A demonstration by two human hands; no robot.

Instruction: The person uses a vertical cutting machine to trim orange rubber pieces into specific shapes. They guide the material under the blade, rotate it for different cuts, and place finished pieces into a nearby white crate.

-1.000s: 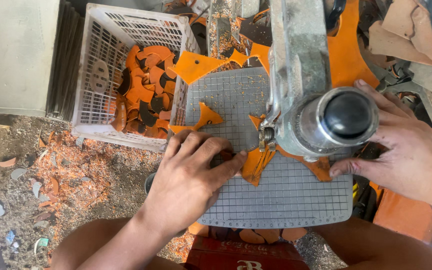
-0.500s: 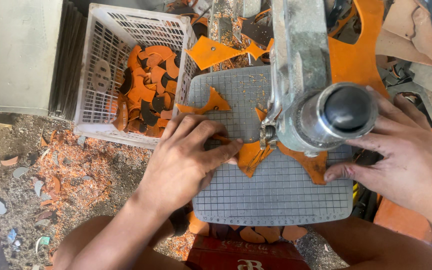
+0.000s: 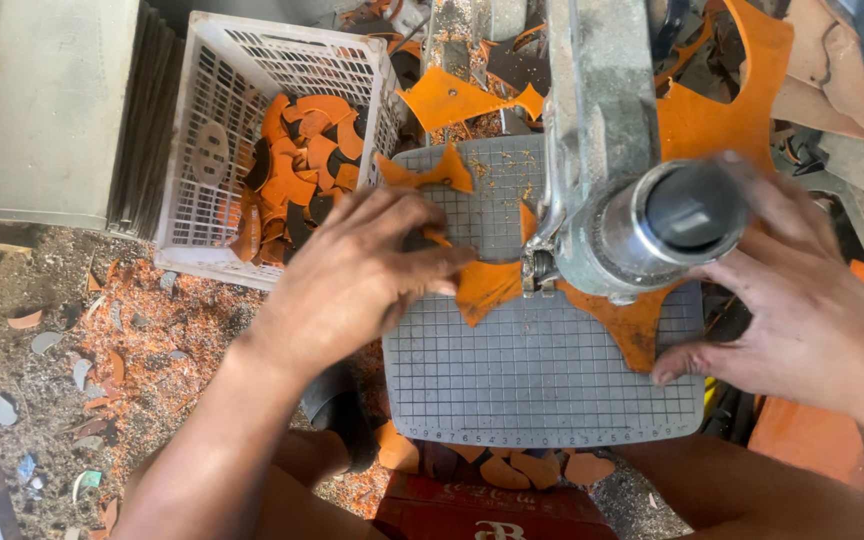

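A flat orange sheet [image 3: 630, 322] lies on the grey gridded saw table [image 3: 512, 380], under the metal arm and round head of the cutting machine [image 3: 642, 225]. My left hand [image 3: 352, 280] presses flat on the sheet's left part, fingertips close to the blade area [image 3: 535, 270]. My right hand [image 3: 792, 300] presses the sheet's right part against the table edge. A cut orange offcut [image 3: 422, 172] rests at the table's far left corner, another [image 3: 457, 98] lies beyond it.
A white plastic crate [image 3: 217, 215] at the left holds several curved orange cut pieces. Orange sawdust and scraps cover the ground [image 3: 102, 350]. A grey box [image 3: 47, 110] stands far left. More orange sheet stock [image 3: 722, 110] lies behind the machine.
Both hands have slid the orange sheet away from me, feeding it past the blade. The loose offcuts at the far edge have shifted further off.
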